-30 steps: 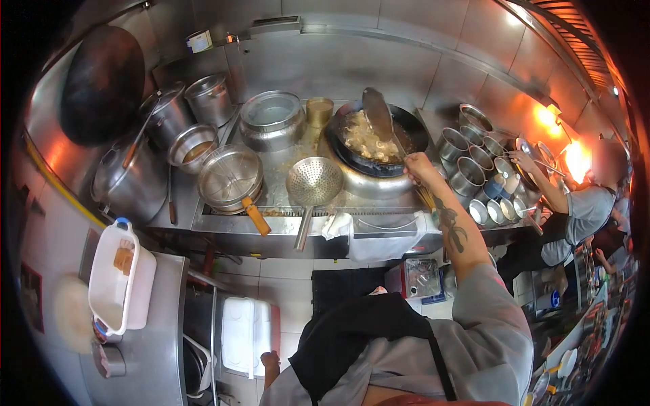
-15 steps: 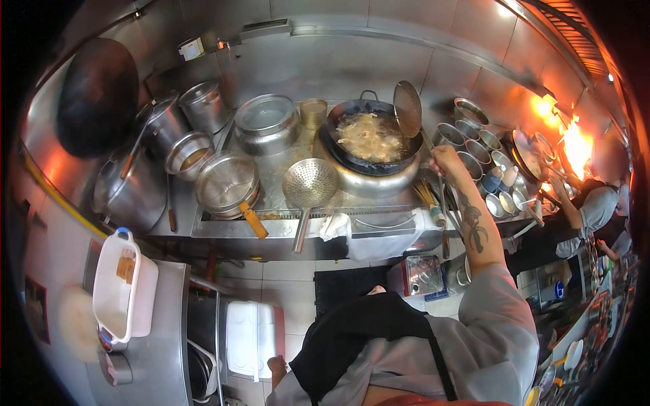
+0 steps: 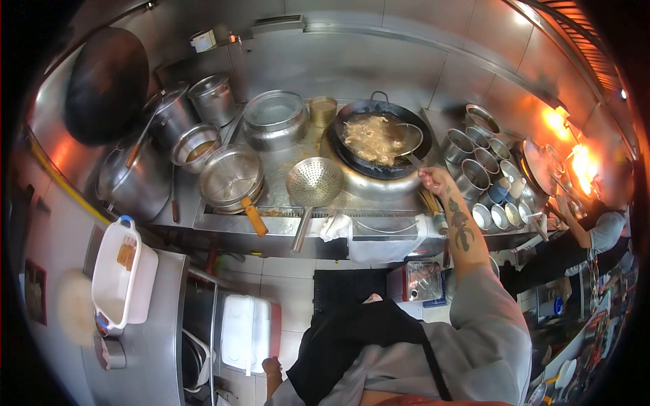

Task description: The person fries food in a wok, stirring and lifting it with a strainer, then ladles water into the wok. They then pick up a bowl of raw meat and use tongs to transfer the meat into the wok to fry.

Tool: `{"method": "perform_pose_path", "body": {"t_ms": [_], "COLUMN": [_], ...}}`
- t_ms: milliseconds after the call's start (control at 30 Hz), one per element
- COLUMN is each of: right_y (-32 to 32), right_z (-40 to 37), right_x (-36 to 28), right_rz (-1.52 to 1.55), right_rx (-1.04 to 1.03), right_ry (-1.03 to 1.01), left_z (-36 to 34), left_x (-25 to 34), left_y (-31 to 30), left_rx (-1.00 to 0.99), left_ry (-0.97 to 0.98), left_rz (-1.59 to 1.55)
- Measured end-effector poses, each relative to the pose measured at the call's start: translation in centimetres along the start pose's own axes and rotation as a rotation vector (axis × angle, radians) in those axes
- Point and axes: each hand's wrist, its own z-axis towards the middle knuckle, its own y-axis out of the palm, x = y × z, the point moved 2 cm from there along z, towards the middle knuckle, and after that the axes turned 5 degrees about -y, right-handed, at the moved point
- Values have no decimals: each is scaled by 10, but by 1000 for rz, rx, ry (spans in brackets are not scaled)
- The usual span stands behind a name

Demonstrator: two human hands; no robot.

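Note:
My right hand [image 3: 435, 180] is closed round the handle of a skimmer [image 3: 405, 140], whose round head lies in the right part of a black wok [image 3: 420, 128]. Pale pieces of food [image 3: 370, 138] float in bubbling oil beside it. My left hand [image 3: 272, 366] hangs low near a white and red cooler box [image 3: 246, 333]; its fingers look curled, and whether they hold anything is too small to tell. A perforated metal ladle [image 3: 314, 183] rests on the stove left of the wok.
Metal pots [image 3: 275, 120] and a strainer with a wooden handle [image 3: 231, 177] stand at the left. Several steel containers [image 3: 474, 177] are right of the wok. Farther right, a co-worker [image 3: 596, 230] stands by tall flames [image 3: 583, 169]. A white basket [image 3: 141, 287] sits at the left.
The skimmer has gone from raised above the wok's right side down into the wok. My right hand has moved slightly down and left with it.

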Motion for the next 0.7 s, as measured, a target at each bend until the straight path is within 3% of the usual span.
{"method": "perform_pose_path", "body": {"t_ms": [67,167,333,500,600,700], "right_y": [6,17,21,8,11,43], "right_z": [27,54,41,-6,-19,-38], "right_x": [7,13,11,-3,-16,-29], "right_rz": [71,166,166,-28,-201,-452], "right_rx": [-47,-66,-60,22,85,212], "right_ry": [30,56,-20,-161,-205,-225], "left_z": [-13,-37,-43,-26,-10,7], "left_x": [-4,-5,-23,-18,-13,-6], "left_y": [-4,-5,27,28,21,-8], "left_rx": [-63,-16,-21,-46,-36,-28], "left_ry": [-177,90,102,157,163,21], "left_rz": [-179,317,380,404,357,3]}}
